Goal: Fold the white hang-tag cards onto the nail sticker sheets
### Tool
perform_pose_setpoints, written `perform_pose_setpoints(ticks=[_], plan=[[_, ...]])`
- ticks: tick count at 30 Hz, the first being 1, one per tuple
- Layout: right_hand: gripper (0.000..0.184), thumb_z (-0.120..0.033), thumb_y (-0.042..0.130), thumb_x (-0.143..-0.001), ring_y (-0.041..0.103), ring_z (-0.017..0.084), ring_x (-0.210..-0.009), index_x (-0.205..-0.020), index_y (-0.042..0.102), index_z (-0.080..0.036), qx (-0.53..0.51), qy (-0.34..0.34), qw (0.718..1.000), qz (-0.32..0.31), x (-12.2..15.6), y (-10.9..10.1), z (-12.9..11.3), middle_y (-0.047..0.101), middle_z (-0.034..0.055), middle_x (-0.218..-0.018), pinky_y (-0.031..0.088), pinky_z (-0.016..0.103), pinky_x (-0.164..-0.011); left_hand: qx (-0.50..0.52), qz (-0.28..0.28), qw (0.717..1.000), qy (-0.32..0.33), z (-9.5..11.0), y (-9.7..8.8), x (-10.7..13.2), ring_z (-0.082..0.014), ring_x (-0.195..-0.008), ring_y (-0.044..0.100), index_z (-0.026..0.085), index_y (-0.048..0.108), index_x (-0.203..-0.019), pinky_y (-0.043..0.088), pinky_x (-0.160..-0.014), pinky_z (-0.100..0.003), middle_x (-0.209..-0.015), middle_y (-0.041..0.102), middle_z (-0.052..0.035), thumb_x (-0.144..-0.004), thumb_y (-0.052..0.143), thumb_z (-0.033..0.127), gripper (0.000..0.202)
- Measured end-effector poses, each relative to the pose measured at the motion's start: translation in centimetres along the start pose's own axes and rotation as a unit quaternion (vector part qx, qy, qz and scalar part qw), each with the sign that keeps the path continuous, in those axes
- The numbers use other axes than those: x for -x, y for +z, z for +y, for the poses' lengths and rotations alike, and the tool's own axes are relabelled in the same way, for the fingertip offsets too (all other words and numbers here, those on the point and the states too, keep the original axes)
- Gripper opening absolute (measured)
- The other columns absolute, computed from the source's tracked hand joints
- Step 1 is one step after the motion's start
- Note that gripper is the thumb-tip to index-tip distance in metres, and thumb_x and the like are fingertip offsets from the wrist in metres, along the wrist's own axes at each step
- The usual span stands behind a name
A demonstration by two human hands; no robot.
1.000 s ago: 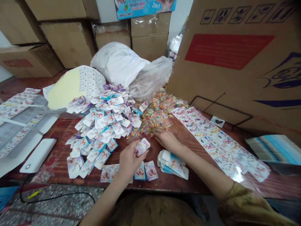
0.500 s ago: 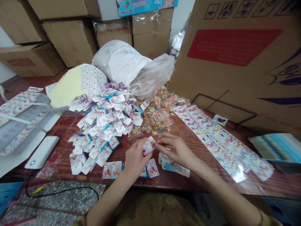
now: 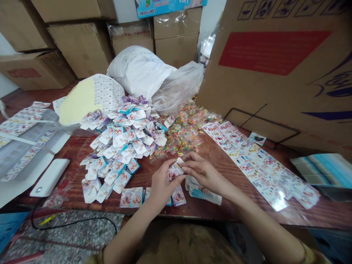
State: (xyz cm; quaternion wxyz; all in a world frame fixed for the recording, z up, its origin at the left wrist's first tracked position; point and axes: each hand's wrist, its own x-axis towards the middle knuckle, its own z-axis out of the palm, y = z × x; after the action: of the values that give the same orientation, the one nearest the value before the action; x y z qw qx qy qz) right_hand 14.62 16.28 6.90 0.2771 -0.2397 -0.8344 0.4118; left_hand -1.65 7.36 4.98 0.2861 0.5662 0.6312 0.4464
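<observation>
Purple-and-white box [image 3: 172, 173]: head view, raised above the table [image 3: 147, 170], between both hands.
Left hand [image 3: 161, 185]: thumb and fingers closed around the box.
Right hand [image 3: 202, 172]: fingertips nearly together at the box's white flap; cannot tell whether they pinch anything.
Box pile [image 3: 123, 143]: beyond, to the left.
Candy sachets [image 3: 183, 134]: heaped beside the pile.
Flat box row [image 3: 131, 198]: near the table edge.

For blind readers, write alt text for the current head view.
The left hand holds a small printed box above a wooden table, the right hand at its top. Beyond lie heaped similar boxes and colorful packets, with printed sheets to the right.
</observation>
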Motion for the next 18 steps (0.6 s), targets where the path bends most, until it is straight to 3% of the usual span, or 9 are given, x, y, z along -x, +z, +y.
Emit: perform_pose_setpoints(ticks=[2, 6, 13, 18], plan=[[0.028, -0.041, 0.052, -0.096, 0.061, 0.019, -0.1, -0.095, 0.073, -0.022, -0.043, 0.017, 0.999, 0.018, 0.2, 0.0, 0.1, 0.062, 0.0077, -0.102, 0.051, 0.033, -0.089, 0.059, -0.002, 0.998, -0.012, -0.1, 0.0, 0.0, -0.0228, -0.11, 0.064, 0.022, 0.057, -0.119, 0.049, -0.096, -0.035, -0.117, 0.067, -0.0062, -0.082, 0.071, 0.036, 0.042], [0.027, -0.045, 0.06, -0.091, 0.063, 0.018, -0.089, -0.1, 0.071, -0.021, -0.105, 0.066, 0.985, 0.123, 0.7, 0.7, 0.1, 0.065, 0.0066, -0.095, 0.053, 0.031, -0.081, 0.134, 0.02, 0.991, -0.011, -0.5, 0.6, 0.1, -0.0219, -0.11, 0.063, 0.02, 0.057, -0.117, 0.048, -0.096, -0.034, -0.116, 0.066, -0.0072, -0.084, 0.069, 0.034, 0.038], [0.024, -0.042, 0.063, -0.089, 0.063, 0.019, -0.087, -0.088, 0.075, -0.021, -0.143, 0.064, 0.983, 0.099, 1.1, 1.0, -0.5, 0.066, 0.0061, -0.089, 0.051, 0.032, -0.081, 0.15, 0.015, 0.989, -0.007, 0.0, 0.9, 0.1, -0.0202, -0.108, 0.063, 0.02, 0.057, -0.118, 0.048, -0.094, -0.031, -0.116, 0.067, -0.0071, -0.086, 0.066, 0.03, 0.035], [0.026, -0.046, 0.069, -0.083, 0.063, 0.017, -0.079, -0.088, 0.074, -0.02, -0.227, 0.135, 0.959, 0.102, 1.3, 1.6, -0.2, 0.069, 0.0035, -0.082, 0.05, 0.03, -0.075, 0.159, 0.057, 0.985, -0.027, 0.4, 0.9, -0.2, -0.0183, -0.093, 0.067, 0.019, 0.063, -0.109, 0.051, -0.083, -0.027, -0.103, 0.07, -0.0058, -0.092, 0.056, 0.034, 0.024]])
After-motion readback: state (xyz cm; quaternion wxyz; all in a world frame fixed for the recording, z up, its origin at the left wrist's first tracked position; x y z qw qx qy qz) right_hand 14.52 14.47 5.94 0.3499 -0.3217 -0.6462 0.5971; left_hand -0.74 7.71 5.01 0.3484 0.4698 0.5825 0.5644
